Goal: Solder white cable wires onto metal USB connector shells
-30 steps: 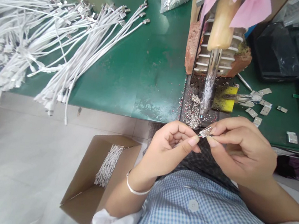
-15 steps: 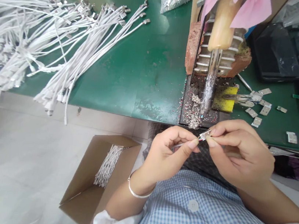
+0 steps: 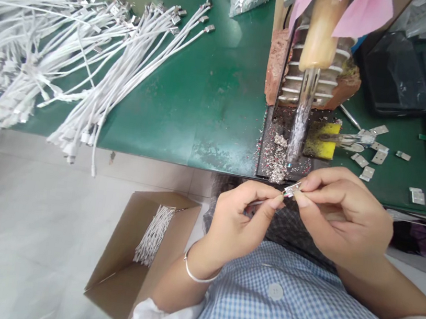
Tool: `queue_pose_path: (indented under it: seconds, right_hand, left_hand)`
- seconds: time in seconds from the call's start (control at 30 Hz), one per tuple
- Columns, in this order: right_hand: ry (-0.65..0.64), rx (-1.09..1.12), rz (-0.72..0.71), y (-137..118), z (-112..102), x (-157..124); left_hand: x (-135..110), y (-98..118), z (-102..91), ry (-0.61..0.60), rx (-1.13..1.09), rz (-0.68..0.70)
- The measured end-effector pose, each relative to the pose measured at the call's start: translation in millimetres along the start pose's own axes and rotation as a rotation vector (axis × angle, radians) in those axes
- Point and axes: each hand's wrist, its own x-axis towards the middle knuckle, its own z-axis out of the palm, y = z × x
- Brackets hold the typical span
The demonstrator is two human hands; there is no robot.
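Between thumb and fingertips, my left hand pinches the end of a white cable, whose thin coloured wires show at the tip. My right hand is closed on a small silver USB connector, which meets the wire ends. Both hands are held just off the table's front edge, fingertips almost touching. Just beyond them, a soldering iron with a wooden handle points down, its tip above a dark tray strewn with solder bits. Most of the cable is hidden behind my left hand.
Many white cables with metal plugs lie on the green table at left. A cardboard box holding more cables stands on the floor. Right of the iron are a yellow sponge, tweezers, loose connectors and a black case.
Almost nothing differs. Both hands keep their pinch on the cable and the connector, with only a tiny shift of fingers. The whole view has moved slightly.
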Motion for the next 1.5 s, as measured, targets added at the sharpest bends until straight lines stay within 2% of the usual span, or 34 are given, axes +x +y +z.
queue_pose_path:
  seconds: [0.2, 0.5, 0.9, 1.5]
  right_hand:
    - [-0.046, -0.039, 0.021, -2.9, -5.0, 2.9]
    - [-0.002, -0.013, 0.009, 3.3, 0.2, 10.1]
    - [0.024, -0.018, -0.035, 1.6, 2.4, 20.8]
    - [0.013, -0.021, 0.002, -2.0, 2.5, 21.3]
  left_hand:
    - [6.9, 2.4, -4.0, -0.012, 0.068, 0.063]
    - [13.8, 3.1, -3.2, 0.011, 0.025, 0.043]
    - [19.4, -0.4, -4.4, 0.031, 0.059, 0.11]
    - [18.2, 3.5, -4.4, 0.049, 0.095, 0.073]
